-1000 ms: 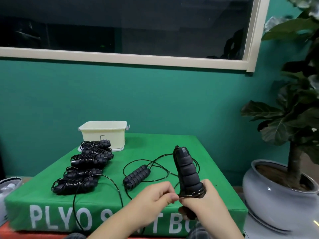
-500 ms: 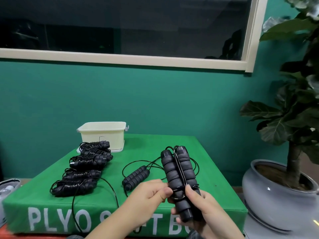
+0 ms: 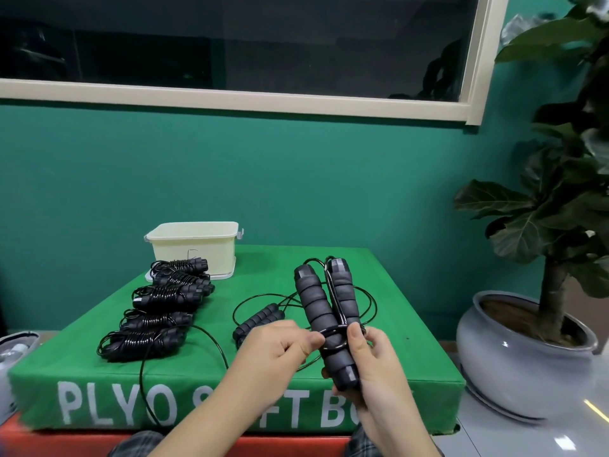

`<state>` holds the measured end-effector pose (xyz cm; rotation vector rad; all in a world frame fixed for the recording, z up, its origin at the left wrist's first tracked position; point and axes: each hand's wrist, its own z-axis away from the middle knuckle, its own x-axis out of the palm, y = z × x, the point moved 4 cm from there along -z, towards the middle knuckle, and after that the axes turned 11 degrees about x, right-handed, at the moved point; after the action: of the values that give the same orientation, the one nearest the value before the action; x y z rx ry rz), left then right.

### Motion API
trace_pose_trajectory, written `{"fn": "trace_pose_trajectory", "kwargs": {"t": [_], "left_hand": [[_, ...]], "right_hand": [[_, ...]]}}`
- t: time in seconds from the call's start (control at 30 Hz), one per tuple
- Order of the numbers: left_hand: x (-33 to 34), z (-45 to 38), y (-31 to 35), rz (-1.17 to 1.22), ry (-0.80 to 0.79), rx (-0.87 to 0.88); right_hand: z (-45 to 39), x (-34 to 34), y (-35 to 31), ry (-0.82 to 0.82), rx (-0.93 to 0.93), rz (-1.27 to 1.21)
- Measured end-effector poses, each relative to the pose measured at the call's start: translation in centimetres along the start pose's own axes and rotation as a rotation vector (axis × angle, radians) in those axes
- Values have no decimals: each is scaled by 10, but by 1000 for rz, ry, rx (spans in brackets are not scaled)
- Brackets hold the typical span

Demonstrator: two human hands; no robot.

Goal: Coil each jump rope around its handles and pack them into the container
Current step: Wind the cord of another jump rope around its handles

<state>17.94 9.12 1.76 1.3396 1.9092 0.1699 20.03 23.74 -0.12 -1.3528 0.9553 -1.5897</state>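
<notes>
My right hand (image 3: 372,364) grips a pair of black foam jump-rope handles (image 3: 321,311), held upright side by side above the green box. My left hand (image 3: 280,344) pinches the thin black rope where it loops around the handles' lower part. The rope's slack trails off the box's front. Another uncoiled rope's handles (image 3: 258,319) lie on the box behind my left hand. Several coiled ropes (image 3: 164,311) lie in a row on the left. The cream container (image 3: 194,250) stands open at the back left.
The green soft plyo box (image 3: 389,285) serves as the work surface, on a red layer (image 3: 66,445). A potted plant in a grey pot (image 3: 514,351) stands right of it. A teal wall and a window are behind. A white object (image 3: 14,347) sits at far left.
The two handles were brought together side by side in my right hand and turned toward me. My left hand stays at the rope loop near their lower part.
</notes>
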Motion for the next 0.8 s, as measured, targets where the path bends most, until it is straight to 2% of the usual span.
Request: {"fn": "trace_pose_trajectory", "kwargs": {"t": [0.13, 0.3, 0.43, 0.6, 0.7, 0.8], "left_hand": [[0, -1, 1, -120, 26, 21], [-5, -4, 3, -294, 4, 84], [-4, -3, 10, -274, -31, 181], [-6, -1, 19, -145, -26, 229], [-7, -3, 19, 19, -11, 160], [-2, 0, 10, 288, -53, -1]], "right_hand": [[-1, -6, -3, 141, -229, 322], [-1, 3, 0, -29, -212, 502], [-3, 1, 3, 49, -270, 717], [-2, -6, -9, -8, -295, 610], [-1, -6, -7, -54, -225, 415], [-1, -5, -8, -64, -205, 309]]}}
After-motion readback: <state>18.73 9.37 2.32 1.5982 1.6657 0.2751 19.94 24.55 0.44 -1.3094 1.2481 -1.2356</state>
